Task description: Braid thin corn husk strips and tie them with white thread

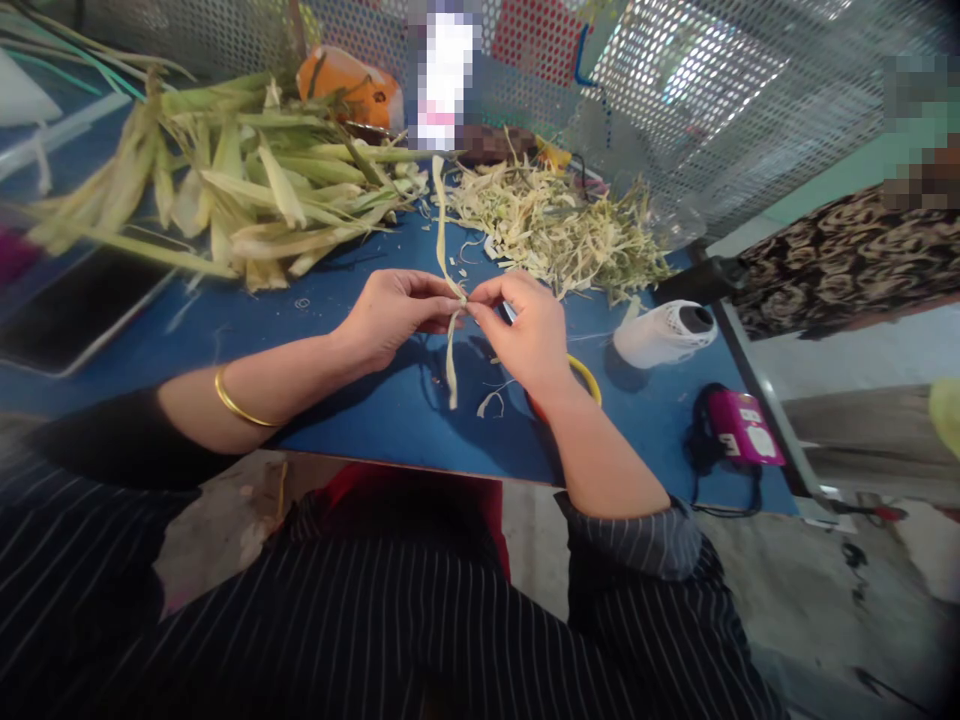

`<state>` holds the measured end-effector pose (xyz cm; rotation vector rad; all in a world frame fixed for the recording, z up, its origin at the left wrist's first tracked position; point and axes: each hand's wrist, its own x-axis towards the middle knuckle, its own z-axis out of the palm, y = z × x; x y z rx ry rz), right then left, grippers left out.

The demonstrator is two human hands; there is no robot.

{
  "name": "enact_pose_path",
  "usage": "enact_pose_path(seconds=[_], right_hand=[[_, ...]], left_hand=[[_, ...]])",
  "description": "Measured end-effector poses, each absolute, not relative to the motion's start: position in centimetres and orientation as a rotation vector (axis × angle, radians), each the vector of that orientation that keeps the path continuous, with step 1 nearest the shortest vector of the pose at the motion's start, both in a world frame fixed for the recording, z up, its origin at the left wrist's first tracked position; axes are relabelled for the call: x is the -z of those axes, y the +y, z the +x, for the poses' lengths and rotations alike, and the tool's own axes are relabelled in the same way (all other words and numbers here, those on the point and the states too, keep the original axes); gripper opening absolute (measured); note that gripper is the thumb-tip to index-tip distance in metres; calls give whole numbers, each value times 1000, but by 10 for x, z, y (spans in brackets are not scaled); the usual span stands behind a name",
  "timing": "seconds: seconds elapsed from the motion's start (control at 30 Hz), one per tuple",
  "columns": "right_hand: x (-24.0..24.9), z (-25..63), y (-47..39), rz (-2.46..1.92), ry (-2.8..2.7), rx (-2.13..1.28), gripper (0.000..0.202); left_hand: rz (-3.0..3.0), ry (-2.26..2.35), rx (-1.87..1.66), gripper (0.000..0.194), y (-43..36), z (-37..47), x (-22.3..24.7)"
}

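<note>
A narrow strip of pale corn husk (441,235) runs up and down between my hands above the blue table. My left hand (401,315) pinches it near its middle, where it looks gathered or knotted. From the other side, my right hand (523,325) closes thumb and forefinger on the same spot; the fingertips nearly touch. One end of the strip hangs down towards me, the other reaches away. Under my right hand, scissors with a yellow and orange handle (585,378) show in part. A thin thread stretches towards a white thread spool (656,335) on the right.
Long green-yellow husks (247,190) are heaped at the back left, with a pile of husk scraps (555,215) at the back right. A dark phone or tablet (82,305) lies left. A magenta box (750,427) with a cord sits near the right edge. Perforated metal mesh (675,80) stands behind.
</note>
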<state>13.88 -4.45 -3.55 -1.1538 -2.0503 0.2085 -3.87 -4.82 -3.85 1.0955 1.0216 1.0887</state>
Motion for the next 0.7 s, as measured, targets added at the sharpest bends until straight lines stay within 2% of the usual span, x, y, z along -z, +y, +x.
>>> enact_pose_path(seconds=[0.13,0.43,0.7], right_hand=[[28,139,-50,-985,-2333,127,16],[34,132,-54,-796,-2622,456,33],[37,132,-58,-686,-2652,391,34]], left_hand=[[949,1016,-1146,17,-44,-40,39],[850,955,-1152,15,-44,-39,42],[800,945,-1195,21,-48,-37,43]])
